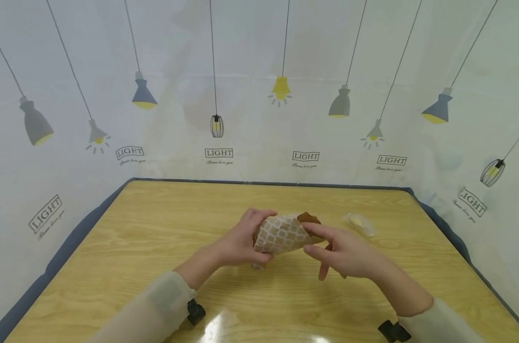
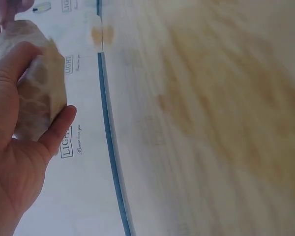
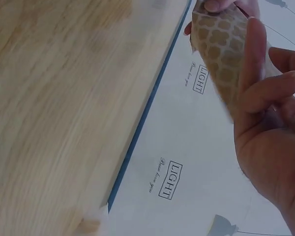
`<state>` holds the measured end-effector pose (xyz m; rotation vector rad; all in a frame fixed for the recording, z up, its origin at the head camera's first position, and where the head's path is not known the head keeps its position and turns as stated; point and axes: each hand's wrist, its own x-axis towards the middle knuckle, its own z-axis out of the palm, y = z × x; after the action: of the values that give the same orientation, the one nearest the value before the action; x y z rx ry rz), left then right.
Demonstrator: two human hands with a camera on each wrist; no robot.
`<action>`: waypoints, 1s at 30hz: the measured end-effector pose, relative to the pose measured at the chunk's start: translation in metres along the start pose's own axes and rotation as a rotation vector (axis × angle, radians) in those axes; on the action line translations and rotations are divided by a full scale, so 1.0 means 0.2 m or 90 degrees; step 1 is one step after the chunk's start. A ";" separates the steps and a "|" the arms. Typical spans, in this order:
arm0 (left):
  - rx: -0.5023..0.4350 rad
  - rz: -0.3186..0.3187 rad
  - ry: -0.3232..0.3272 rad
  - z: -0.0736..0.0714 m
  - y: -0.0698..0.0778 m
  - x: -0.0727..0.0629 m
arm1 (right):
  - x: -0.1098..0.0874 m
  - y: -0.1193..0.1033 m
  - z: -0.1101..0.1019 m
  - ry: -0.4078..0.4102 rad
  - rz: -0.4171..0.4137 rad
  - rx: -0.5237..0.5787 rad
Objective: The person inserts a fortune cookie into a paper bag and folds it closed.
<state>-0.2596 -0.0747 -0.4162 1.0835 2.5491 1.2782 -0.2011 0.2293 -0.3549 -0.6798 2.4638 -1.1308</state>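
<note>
My left hand grips the left end of a tan paper bag or wrapper with a white lattice pattern, held over the table. In the left wrist view its thumb lies across the paper and a fingertip presses the far edge. A dark brown flap shows at the paper's right end. There my right hand reaches in, its index finger stretched along the flap and its thumb just below. The right wrist view shows a straight digit beside the patterned side, the other fingers bent. What the paper holds is hidden.
A small clear plastic packet with something pale in it lies on the wooden table, right of the hands. White sheeting printed with lamps stands behind the table's dark edge. Black camera mounts sit at both wrists.
</note>
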 end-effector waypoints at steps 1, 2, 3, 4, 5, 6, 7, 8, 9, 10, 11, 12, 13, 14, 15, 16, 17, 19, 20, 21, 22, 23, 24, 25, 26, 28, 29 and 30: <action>-0.002 0.001 -0.004 0.01 0.01 0.00 | 0.01 0.01 0.01 -0.013 0.009 0.006; -0.001 0.003 -0.008 0.01 0.01 0.00 | 0.02 0.01 0.01 -0.022 0.011 0.015; 0.000 0.004 -0.010 0.01 0.01 0.01 | 0.02 0.02 0.02 -0.026 0.011 0.025; 0.000 0.004 -0.012 0.02 0.01 0.01 | 0.03 0.02 0.03 -0.026 0.009 0.031; -0.003 0.003 -0.012 0.02 0.01 0.01 | 0.04 0.02 0.04 -0.024 0.011 0.031; -0.003 0.002 -0.010 0.02 0.01 0.01 | 0.04 0.02 0.04 -0.016 0.010 0.031; -0.002 0.004 -0.008 0.02 0.01 0.01 | 0.05 0.02 0.05 -0.007 0.010 0.027; -0.003 0.006 -0.004 0.02 0.01 0.01 | 0.05 0.02 0.05 0.003 0.011 0.023; -0.005 0.005 -0.002 0.02 0.01 0.01 | 0.05 0.01 0.06 0.010 0.011 0.019; -0.004 0.007 0.001 0.02 0.01 0.01 | 0.05 0.01 0.06 0.014 0.009 0.017; -0.002 0.009 0.002 0.02 0.00 0.01 | 0.05 0.01 0.06 0.018 0.007 0.016; 0.003 0.013 0.003 0.02 0.00 0.01 | 0.05 0.01 0.07 0.020 0.000 0.015; 0.003 0.016 0.004 0.02 0.00 0.01 | 0.05 0.01 0.07 0.021 -0.010 0.015; 0.001 0.019 0.004 0.02 0.00 0.01 | 0.06 0.01 0.07 0.023 -0.020 0.015; -0.004 0.018 0.004 0.02 0.00 0.01 | 0.06 0.01 0.07 0.028 -0.028 0.016; -0.009 0.016 0.002 0.02 0.00 0.01 | 0.05 0.01 0.07 0.035 -0.035 0.017; -0.012 0.013 0.000 0.02 0.00 0.01 | 0.05 0.01 0.07 0.044 -0.040 0.017; -0.025 0.005 -0.008 0.02 0.00 0.01 | 0.05 0.01 0.07 0.064 -0.050 0.016; -0.033 -0.001 -0.015 0.02 0.00 0.01 | 0.05 0.01 0.07 0.072 -0.056 0.016; -0.038 -0.007 -0.021 0.02 0.00 0.01 | 0.04 0.02 0.06 0.081 -0.063 0.014; -0.041 -0.012 -0.025 0.02 0.00 0.01 | 0.04 0.02 0.06 0.088 -0.077 0.007; -0.046 -0.016 -0.025 0.02 0.00 0.01 | 0.04 0.02 0.06 0.094 -0.092 0.000; -0.055 -0.020 -0.025 0.01 0.00 0.01 | 0.04 0.02 0.05 0.096 -0.105 -0.002; -0.064 -0.024 -0.024 0.01 0.00 0.02 | 0.04 0.03 0.05 0.093 -0.114 0.003; -0.067 -0.027 -0.020 0.00 0.00 0.02 | 0.04 0.03 0.05 0.088 -0.122 0.010; -0.070 -0.030 -0.014 -0.01 0.00 0.01 | 0.04 0.03 0.04 0.063 -0.122 0.029; -0.071 -0.030 -0.014 -0.01 0.00 0.01 | 0.04 0.04 0.04 0.046 -0.118 0.043; -0.070 -0.029 -0.014 -0.01 0.01 0.01 | 0.03 0.04 0.03 0.027 -0.111 0.057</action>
<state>-0.2612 -0.0746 -0.4136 1.0059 2.4412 1.3680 -0.2058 0.2259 -0.3659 -0.8649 2.4101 -1.3228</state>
